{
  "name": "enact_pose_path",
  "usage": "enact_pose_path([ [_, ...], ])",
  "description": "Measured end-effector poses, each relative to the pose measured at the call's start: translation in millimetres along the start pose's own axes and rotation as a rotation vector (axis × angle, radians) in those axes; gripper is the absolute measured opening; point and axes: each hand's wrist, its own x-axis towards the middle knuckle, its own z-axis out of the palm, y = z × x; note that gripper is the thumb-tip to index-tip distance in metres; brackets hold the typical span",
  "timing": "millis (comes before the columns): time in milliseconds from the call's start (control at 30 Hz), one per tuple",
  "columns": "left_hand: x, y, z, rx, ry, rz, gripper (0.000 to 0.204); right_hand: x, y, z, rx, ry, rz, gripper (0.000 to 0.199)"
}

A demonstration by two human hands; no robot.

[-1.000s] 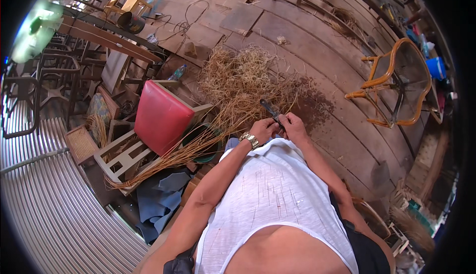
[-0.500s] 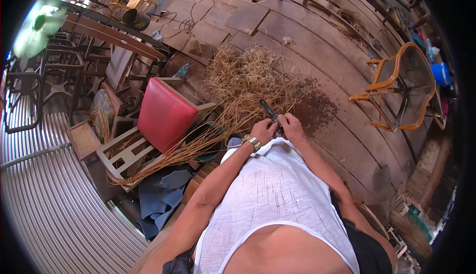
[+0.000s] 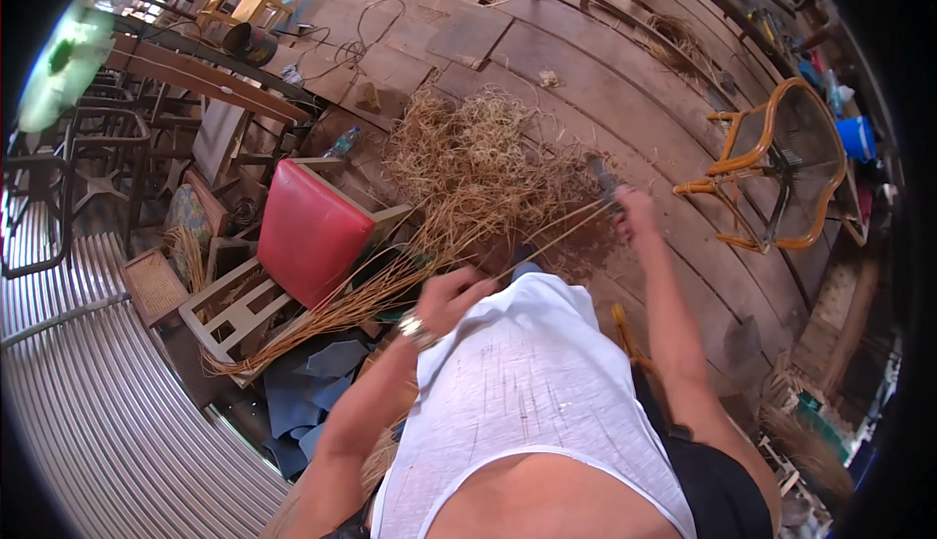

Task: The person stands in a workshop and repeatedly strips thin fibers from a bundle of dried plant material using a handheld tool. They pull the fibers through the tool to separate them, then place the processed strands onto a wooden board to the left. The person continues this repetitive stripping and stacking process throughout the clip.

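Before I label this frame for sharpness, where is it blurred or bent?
Head view: the right hand and its dark tool are motion-smeared, the left hand slightly soft; floor planks curve toward the rim; a bright green glare patch sits upper left.

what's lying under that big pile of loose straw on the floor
The straw pile lies on wooden floor planks, bare around its edges. Long cane strands run out toward the red seat cushion. Whatever lies beneath the pile's middle is covered.
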Motion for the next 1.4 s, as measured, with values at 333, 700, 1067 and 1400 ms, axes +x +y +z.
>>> enact_pose_path([
  [333,8,-71,-80,0.637,0.001,-0.063,0.087,-31,-9,56,-0.177,-0.005,-0.210,0.034],
  [700,107,-63,78,0.020,-0.065,-0.226,0.043,-73,45,136,-0.345,-0.150,-0.216,0.036],
  [1067,-58,25,-62,0.106,-0.126,-0.167,0.032,5,8,-52,0.168,0.278,-0.003,0.029],
  [1400,-59,-96,-145,0.656,0.074,-0.282,0.028,-17,-19,-47,-0.465,0.043,-0.253,0.031],
])
